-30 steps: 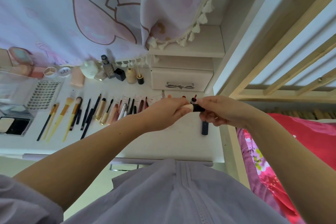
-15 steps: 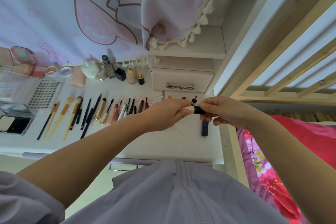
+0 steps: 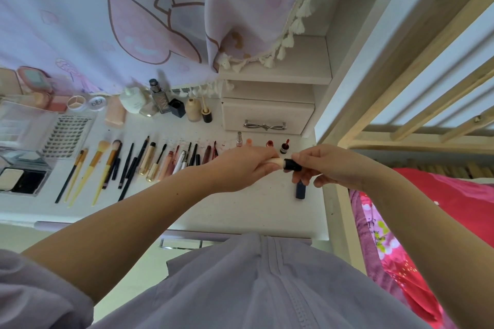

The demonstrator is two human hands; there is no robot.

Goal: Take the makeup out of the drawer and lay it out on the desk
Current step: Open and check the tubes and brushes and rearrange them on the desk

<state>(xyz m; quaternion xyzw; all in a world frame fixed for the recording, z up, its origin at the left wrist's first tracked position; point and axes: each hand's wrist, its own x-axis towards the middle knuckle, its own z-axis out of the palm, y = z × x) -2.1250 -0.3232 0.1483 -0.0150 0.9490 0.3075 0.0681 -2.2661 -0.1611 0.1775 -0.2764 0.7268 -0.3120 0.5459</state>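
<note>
A small makeup stick (image 3: 284,163) with a cream body and a black cap is held between both hands above the white desk (image 3: 240,211). My left hand (image 3: 244,168) grips the cream end. My right hand (image 3: 324,165) pinches the black cap end. A row of brushes and pencils (image 3: 117,165) and lip products (image 3: 184,159) lies on the desk to the left. Small lipsticks (image 3: 284,147) stand just behind my hands. A dark tube (image 3: 300,189) lies on the desk under my right hand.
A small desktop drawer (image 3: 267,117) with a metal bow handle stands shut at the back. Bottles (image 3: 160,101), jars, a lash tray (image 3: 66,136) and compacts (image 3: 21,180) fill the left side. A handle (image 3: 181,243) sits below the desk's front edge. Pink bedding (image 3: 427,222) lies right.
Both hands have stayed in place with the stick between them. The black cap end sits closer against the cream body than a second ago.
</note>
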